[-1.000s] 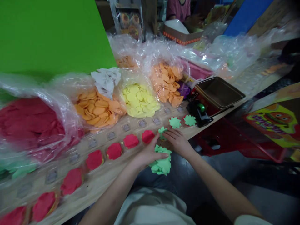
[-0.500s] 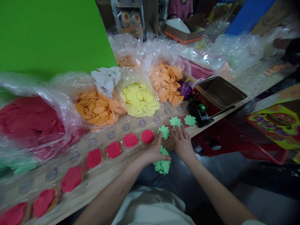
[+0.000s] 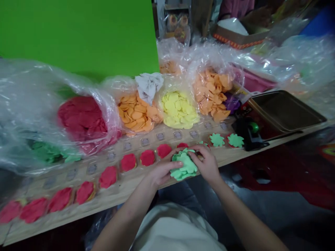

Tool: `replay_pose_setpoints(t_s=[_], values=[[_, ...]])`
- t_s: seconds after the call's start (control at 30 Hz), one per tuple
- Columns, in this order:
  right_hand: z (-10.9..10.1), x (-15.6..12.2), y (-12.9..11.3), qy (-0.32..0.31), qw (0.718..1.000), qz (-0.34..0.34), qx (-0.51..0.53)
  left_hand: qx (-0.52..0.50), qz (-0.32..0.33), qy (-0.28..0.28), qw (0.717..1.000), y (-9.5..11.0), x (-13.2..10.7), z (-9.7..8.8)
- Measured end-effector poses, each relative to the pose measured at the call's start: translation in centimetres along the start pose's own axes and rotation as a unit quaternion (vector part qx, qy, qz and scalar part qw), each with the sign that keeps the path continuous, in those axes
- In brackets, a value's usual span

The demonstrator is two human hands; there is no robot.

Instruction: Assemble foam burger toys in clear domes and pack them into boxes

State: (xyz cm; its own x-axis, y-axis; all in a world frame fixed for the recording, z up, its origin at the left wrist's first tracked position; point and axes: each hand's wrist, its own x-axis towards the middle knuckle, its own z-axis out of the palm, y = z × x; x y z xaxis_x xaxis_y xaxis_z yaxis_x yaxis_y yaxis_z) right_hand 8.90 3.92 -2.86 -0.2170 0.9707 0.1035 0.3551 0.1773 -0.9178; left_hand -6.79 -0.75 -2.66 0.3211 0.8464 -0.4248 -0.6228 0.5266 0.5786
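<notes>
Head view: left hand [image 3: 162, 173] and right hand [image 3: 205, 164] closing over green cut-outs [image 3: 184, 166] at the counter edge [image 3: 123, 194], fingers [image 3: 200, 150] no longer spreading but curling, pinching the pile.

Between your left hand [image 3: 163, 172] and right hand [image 3: 205, 163] lies a stack of cutouts [image 3: 184, 164], touching both, at the worktop [image 3: 123, 198] edge. Bags of cutouts [image 3: 178, 108] stand at 12 o'clock, behind a row of cutouts [image 3: 147, 157] running from 9 to 3 o'clock; a metal tray [image 3: 284, 111] sits at 2 o'clock.

The hands [image 3: 206, 164] hide part of the pile of green cutouts [image 3: 186, 170].
</notes>
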Motion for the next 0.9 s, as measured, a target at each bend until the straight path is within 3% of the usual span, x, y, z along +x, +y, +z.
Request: replay_pose_setpoints(t_s=[0.2,0.37,0.43,0.53,0.6,0.7,0.8,0.9], values=[[0.8,0.7,0.6,0.025,0.975,0.122,0.185,-0.004,-0.028,0.097,0.995,-0.8,-0.3,-0.6],[-1.1,2.1,1.4,0.152,0.955,0.131,0.219,0.004,-0.044,0.102,0.994,0.2,-2.3,-1.2],[-1.3,2.9,1.7,0.102,0.968,0.123,0.194,0.017,-0.056,0.084,0.995,0.7,-3.3,-1.4],[-0.1,3.8,2.4,-0.037,0.992,0.084,0.086,0.088,-0.06,0.075,0.992,1.1,-4.1,-1.5],[1.0,4.1,3.1,-0.061,0.997,0.022,-0.04,0.15,-0.051,0.077,0.984,0.8,-4.0,-1.4],[1.8,4.0,4.1,-0.063,0.98,-0.059,-0.179,0.239,-0.032,0.078,0.967,-0.1,-3.0,-1.1],[1.1,3.6,4.6,-0.085,0.976,-0.081,-0.182,0.326,0.006,0.079,0.942,-0.8,-1.8,-0.9],[0.0,3.2,4.3,-0.113,0.987,-0.042,-0.111,0.371,0.044,0.089,0.923,-1.1,-1.4,-1.0]])
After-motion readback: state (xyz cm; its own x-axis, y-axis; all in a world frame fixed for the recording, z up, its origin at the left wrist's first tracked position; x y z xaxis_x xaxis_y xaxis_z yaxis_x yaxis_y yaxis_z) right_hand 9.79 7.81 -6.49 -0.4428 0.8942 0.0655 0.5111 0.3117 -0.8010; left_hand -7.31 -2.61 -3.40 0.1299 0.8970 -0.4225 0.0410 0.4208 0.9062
